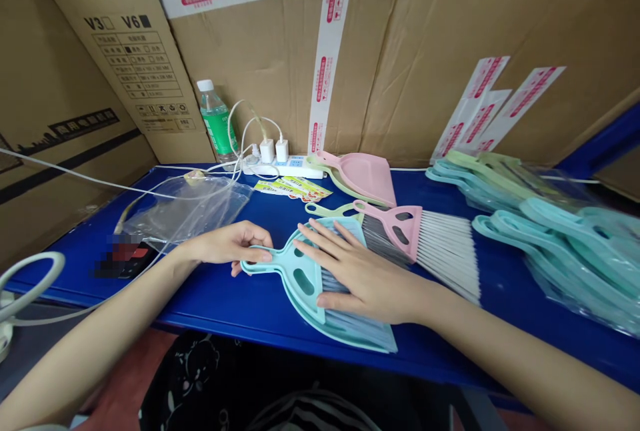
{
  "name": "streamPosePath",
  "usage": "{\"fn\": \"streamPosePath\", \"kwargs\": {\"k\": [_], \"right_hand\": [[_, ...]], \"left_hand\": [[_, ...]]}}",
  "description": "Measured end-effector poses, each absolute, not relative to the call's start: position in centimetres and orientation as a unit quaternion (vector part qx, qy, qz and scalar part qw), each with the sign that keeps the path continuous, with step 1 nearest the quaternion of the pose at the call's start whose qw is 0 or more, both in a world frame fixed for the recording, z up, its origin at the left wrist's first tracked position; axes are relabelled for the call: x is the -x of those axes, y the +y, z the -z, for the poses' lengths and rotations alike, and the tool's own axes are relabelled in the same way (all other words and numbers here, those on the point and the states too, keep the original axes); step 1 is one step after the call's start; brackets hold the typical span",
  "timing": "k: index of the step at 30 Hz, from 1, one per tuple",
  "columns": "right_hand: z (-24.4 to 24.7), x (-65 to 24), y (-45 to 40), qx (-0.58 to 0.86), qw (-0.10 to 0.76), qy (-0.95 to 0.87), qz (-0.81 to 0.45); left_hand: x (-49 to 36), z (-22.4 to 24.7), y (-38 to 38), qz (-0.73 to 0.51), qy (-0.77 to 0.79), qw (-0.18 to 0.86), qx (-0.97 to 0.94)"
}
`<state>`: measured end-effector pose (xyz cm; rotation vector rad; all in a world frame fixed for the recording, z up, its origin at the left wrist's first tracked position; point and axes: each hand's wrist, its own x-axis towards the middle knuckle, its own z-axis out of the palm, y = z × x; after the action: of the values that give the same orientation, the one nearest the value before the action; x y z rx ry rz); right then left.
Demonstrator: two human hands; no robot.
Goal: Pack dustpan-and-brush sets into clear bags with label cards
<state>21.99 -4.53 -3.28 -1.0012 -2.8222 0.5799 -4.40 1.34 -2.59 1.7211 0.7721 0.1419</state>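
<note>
On the blue table a teal hand brush point(314, 272) lies on top of a teal dustpan point(327, 331), their handles together at the left. My left hand point(235, 244) is closed around both handle ends, thumb on top. Flat across the brush's bristles rests my right hand point(367, 281), its fingers stretched and spread, covering part of the brush. Just beyond it are a pink hand brush point(409, 231) with pale bristles and a green brush point(333, 212), partly under the pink one. Behind them a pink dustpan point(373, 174) overlaps a green dustpan point(340, 183).
Plastic-wrapped brush and dustpan sets point(565, 237) are piled at the right. A clear plastic bag point(195, 207) lies at the left. At the back stand a bottle point(219, 125) and a power strip point(295, 167) with cables, near yellow printed cards point(293, 187). Cardboard boxes point(400, 64) wall the rear.
</note>
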Motion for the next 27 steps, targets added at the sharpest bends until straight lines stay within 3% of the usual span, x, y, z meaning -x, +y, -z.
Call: {"fn": "streamPosePath", "kwargs": {"k": [27], "right_hand": [[2.92, -21.99, -4.15, 0.318, 0.041, -0.929, -0.187]], "left_hand": [[4.03, 2.25, 0.98, -0.053, 0.35, 0.585, -0.73]]}}
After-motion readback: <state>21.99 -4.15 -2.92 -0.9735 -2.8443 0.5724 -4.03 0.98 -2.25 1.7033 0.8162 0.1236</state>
